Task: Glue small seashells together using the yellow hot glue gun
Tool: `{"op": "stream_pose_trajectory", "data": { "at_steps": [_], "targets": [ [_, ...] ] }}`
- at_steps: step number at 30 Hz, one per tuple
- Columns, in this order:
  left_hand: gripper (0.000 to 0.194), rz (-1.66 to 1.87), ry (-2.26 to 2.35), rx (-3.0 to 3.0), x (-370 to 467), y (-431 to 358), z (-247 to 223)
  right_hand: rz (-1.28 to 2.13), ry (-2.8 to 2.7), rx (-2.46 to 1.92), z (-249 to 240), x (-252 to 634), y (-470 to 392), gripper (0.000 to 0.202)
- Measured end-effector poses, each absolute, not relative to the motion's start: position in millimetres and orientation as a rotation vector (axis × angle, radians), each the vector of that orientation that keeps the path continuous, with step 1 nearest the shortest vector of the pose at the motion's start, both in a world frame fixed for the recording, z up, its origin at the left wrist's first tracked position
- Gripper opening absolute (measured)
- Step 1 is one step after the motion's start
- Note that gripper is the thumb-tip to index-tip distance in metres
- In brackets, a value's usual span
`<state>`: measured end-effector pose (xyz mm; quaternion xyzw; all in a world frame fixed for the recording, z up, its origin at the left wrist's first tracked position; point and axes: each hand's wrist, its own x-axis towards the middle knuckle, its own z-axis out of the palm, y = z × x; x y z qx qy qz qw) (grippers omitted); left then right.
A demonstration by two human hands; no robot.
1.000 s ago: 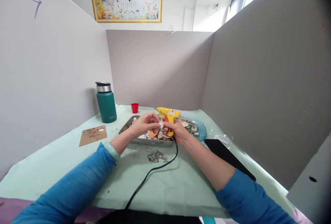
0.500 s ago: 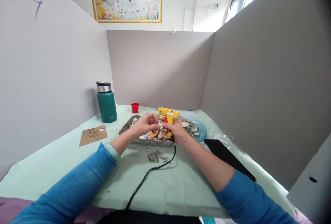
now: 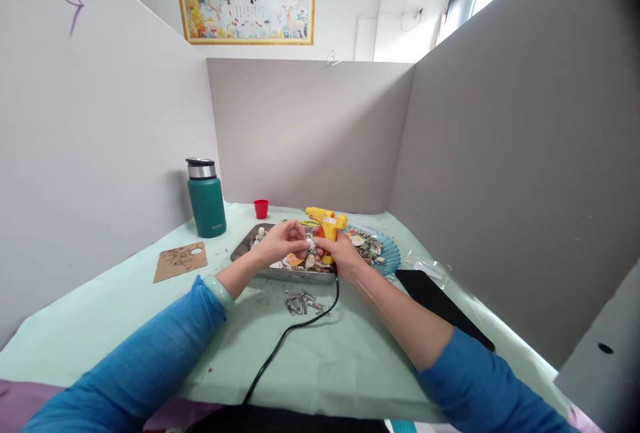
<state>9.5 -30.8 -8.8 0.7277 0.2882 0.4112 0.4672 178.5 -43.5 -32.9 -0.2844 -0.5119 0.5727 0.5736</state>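
Observation:
Over the metal tray (image 3: pixel 295 275) of shells, my left hand (image 3: pixel 286 240) pinches a small white piece (image 3: pixel 311 244) between thumb and finger. My right hand (image 3: pixel 341 251) is wrapped round the handle of a yellow glue gun (image 3: pixel 327 220), its nozzle pointing left. The fingertips of my right hand also reach the white piece, so both hands meet there. A black cord (image 3: pixel 290 332) runs from the gun's handle down to the front edge. Small metal clips (image 3: pixel 303 303) lie in a pile in front of the tray.
A green bottle (image 3: pixel 207 205) and a brown card (image 3: pixel 180 261) are at the left. A red cup (image 3: pixel 261 209) stands behind the tray. To the right are a blue plate (image 3: pixel 393 254) with shells, clear plastic (image 3: pixel 425 264) and a black flat object (image 3: pixel 443 308). Grey panels enclose the table.

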Motion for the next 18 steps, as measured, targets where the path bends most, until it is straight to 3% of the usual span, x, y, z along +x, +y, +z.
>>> {"op": "stream_pose_trajectory", "data": {
  "at_steps": [18],
  "targets": [
    [0.04, 0.883, 0.737, 1.742, 8.9, -39.7, -5.2, 1.345, -1.18, -0.658, -30.9, 178.1, -46.6, 0.04]
  ]
}}
